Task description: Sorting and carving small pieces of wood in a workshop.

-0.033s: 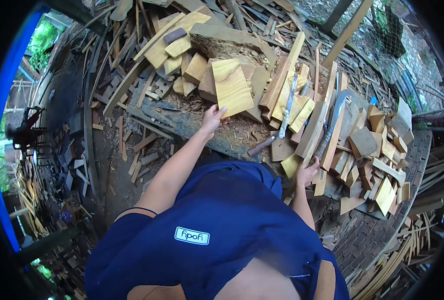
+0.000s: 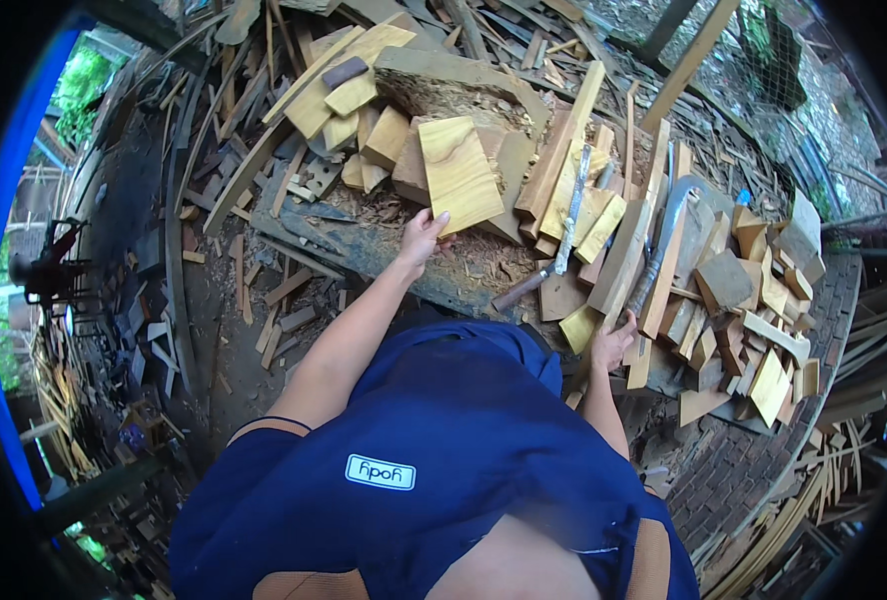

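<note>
My left hand (image 2: pixel 422 240) grips the near end of a rectangular yellow wooden board (image 2: pixel 460 170), thumb on its top face, over the piled blocks on the workbench. My right hand (image 2: pixel 612 342) is closed at the near ends of long wooden pieces (image 2: pixel 621 260) and a dark curved blade tool (image 2: pixel 654 265); exactly what its fingers hold is hidden. Between my hands lies a straight blade (image 2: pixel 574 205) with a dark wooden handle (image 2: pixel 519 291), among planks and light blocks (image 2: pixel 599 230). A worn, debris-covered bench edge (image 2: pixel 334 240) shows beside the board.
Mixed offcuts (image 2: pixel 749 320) are heaped at the right, more scraps (image 2: pixel 284 300) lie on the ground at the left. A wooden post (image 2: pixel 689 65) and wire mesh (image 2: pixel 784 65) stand at the back, a blue tarp (image 2: pixel 9 400) at the far left, a dark machine (image 2: pixel 54 260) beside it.
</note>
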### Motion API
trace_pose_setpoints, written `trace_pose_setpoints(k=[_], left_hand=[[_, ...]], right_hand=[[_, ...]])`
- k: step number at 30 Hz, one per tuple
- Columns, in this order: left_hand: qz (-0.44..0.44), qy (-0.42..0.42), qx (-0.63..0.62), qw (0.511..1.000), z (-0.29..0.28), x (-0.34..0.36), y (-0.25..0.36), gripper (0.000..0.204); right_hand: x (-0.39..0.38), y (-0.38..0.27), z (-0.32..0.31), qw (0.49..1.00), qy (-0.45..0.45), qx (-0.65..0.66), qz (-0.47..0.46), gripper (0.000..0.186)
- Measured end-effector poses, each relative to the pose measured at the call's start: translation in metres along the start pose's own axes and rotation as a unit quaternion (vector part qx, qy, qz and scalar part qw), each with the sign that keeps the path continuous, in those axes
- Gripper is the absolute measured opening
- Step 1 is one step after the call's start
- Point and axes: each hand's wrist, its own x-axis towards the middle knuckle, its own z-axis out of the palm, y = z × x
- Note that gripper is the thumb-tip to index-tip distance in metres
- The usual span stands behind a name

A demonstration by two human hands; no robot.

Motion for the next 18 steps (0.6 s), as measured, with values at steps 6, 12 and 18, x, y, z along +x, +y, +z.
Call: trace_pose_setpoints(k=[6,12,18], left_hand=[[0.003,0.009,0.016,1.0,0.001,-0.0016,0.002,0.032],[0.003,0.01,0.019,1.0,0.0021,-0.0034,0.0041,0.033],[0.003,0.012,0.016,1.0,0.0028,-0.0036,0.0045,0.033]], right_hand=[[0.0002,0.0004,-0.0009,1.0,-0.005,0.012,0.001,0.055],[0.0004,0.001,-0.0009,1.0,-0.008,0.014,0.003,0.056],[-0.0003,0.0002,-0.0024,1.0,-0.013,0.016,0.006,0.056]])
